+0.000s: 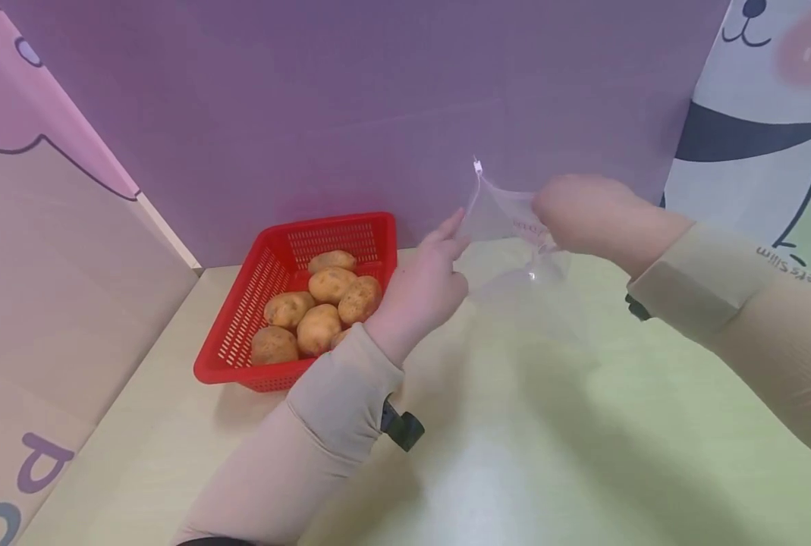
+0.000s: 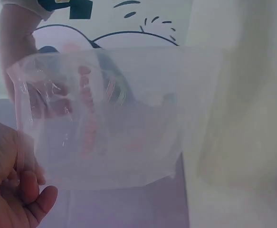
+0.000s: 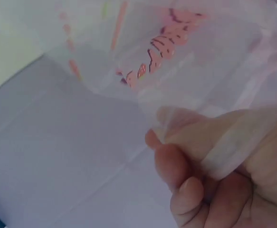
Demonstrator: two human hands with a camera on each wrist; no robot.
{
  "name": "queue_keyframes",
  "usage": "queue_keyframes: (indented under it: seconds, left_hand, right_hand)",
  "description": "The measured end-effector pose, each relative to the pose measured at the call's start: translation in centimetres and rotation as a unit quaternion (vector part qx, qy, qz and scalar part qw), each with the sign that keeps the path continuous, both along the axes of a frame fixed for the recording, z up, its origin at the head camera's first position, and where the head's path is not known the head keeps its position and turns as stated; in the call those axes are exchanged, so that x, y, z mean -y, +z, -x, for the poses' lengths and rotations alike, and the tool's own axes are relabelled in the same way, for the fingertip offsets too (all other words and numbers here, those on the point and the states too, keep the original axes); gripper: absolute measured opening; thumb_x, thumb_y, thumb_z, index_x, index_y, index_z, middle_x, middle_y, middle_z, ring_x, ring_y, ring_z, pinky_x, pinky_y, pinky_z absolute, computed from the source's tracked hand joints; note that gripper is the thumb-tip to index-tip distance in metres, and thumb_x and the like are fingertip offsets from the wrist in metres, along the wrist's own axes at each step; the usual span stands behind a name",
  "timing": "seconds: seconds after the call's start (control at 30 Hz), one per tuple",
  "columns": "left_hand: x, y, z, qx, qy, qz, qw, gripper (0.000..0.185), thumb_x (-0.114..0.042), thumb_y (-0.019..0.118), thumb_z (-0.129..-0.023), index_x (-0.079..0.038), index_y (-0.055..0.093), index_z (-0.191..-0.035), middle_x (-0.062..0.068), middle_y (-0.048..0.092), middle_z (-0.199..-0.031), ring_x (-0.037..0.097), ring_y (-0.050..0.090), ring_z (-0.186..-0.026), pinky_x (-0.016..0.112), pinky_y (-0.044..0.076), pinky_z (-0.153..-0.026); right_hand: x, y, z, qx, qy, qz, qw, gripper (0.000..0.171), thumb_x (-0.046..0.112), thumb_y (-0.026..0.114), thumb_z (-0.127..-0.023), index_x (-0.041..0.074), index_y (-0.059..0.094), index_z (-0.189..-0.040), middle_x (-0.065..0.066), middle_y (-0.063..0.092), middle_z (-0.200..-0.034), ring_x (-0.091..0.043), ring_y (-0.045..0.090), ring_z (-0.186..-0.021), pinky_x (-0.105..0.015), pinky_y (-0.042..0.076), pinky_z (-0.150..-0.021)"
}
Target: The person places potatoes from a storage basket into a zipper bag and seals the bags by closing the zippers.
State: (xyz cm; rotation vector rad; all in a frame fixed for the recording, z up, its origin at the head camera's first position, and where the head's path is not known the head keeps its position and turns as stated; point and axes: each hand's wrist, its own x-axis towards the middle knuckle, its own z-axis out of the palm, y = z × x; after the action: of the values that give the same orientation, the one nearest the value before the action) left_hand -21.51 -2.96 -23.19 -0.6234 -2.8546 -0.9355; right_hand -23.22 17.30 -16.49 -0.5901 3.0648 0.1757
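Observation:
A clear plastic slider bag (image 1: pixel 497 227) with pink printing hangs above the table between both hands, its mouth spread apart. The white slider (image 1: pixel 477 166) sits at the top corner of its rim. My left hand (image 1: pixel 427 280) pinches the near edge of the mouth; in the left wrist view its fingers (image 2: pixel 30 187) curl at the rim. Opposite, my right hand (image 1: pixel 586 216) grips the other side. In the right wrist view its thumb lies behind the film and the fingers (image 3: pixel 171 164) are curled. No contents show in the bag (image 2: pixel 128 118).
Left of the bag, a red plastic basket (image 1: pixel 224 371) stands on the pale table (image 1: pixel 487 470), with several potatoes (image 1: pixel 319 328) inside. My left forearm passes over its front right corner. A purple panel (image 1: pixel 378 114) rises behind, with printed panels at both sides.

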Motion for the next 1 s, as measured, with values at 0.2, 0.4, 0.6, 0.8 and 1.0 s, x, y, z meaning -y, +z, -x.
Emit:
queue_keyframes:
  seconds: [0.2, 0.4, 0.6, 0.8, 1.0]
  left_hand:
    - [1.4, 1.6, 0.6, 0.017, 0.040, 0.011, 0.9990, 0.062, -0.006, 0.049, -0.087, -0.004, 0.035, -0.148, 0.004, 0.016, -0.159, 0.026, 0.023, -0.143, 0.036, 0.041, -0.102]
    - [2.5, 1.7, 1.1, 0.038, 0.044, 0.011, 0.9983, 0.063, -0.008, 0.050, -0.086, -0.007, 0.037, -0.147, 0.006, 0.021, -0.157, 0.028, 0.024, -0.142, 0.041, 0.038, -0.105]
    - [2.9, 1.5, 1.0, 0.068, 0.035, -0.022, 0.9968, 0.066, -0.006, 0.053, -0.086, -0.008, 0.035, -0.149, 0.006, 0.024, -0.156, 0.026, 0.029, -0.139, 0.040, 0.041, -0.103]
    - [2.3, 0.7, 0.9, 0.163, 0.031, -0.119, 0.9788, 0.074, -0.005, 0.062, -0.084, -0.011, 0.030, -0.151, 0.006, 0.039, -0.144, 0.024, 0.053, -0.103, 0.029, 0.054, -0.069]
    - [2.0, 0.0, 1.3, 0.189, 0.043, -0.155, 0.9687, 0.072, -0.005, 0.059, -0.085, -0.012, 0.031, -0.151, 0.005, 0.044, -0.141, 0.024, 0.060, -0.083, 0.030, 0.053, -0.072]
  right_hand:
    - [-1.6, 1.2, 0.9, 0.025, -0.005, -0.012, 1.000, 0.028, -0.009, 0.043, -0.081, 0.006, 0.064, -0.093, -0.013, 0.060, -0.092, -0.028, 0.050, -0.080, -0.042, 0.043, -0.066]
    - [-2.2, 1.8, 1.2, 0.034, -0.007, -0.007, 0.999, 0.041, -0.007, 0.043, -0.080, 0.006, 0.067, -0.110, -0.018, 0.060, -0.112, -0.034, 0.051, -0.096, -0.048, 0.045, -0.077]
    - [-2.1, 2.4, 1.3, 0.016, 0.016, 0.018, 1.000, 0.029, 0.006, 0.051, -0.089, 0.006, 0.070, -0.111, -0.017, 0.064, -0.110, -0.035, 0.057, -0.097, -0.051, 0.046, -0.082]
    - [-2.3, 3.0, 1.5, 0.014, 0.069, 0.042, 0.997, 0.028, 0.025, 0.049, -0.098, 0.007, 0.070, -0.097, -0.010, 0.063, -0.094, -0.029, 0.057, -0.089, -0.046, 0.045, -0.078]
    - [-1.6, 2.7, 0.7, -0.011, 0.173, 0.019, 0.985, 0.030, -0.007, 0.055, -0.078, 0.011, 0.072, -0.095, -0.011, 0.052, -0.124, -0.034, 0.056, -0.104, -0.050, 0.046, -0.086]
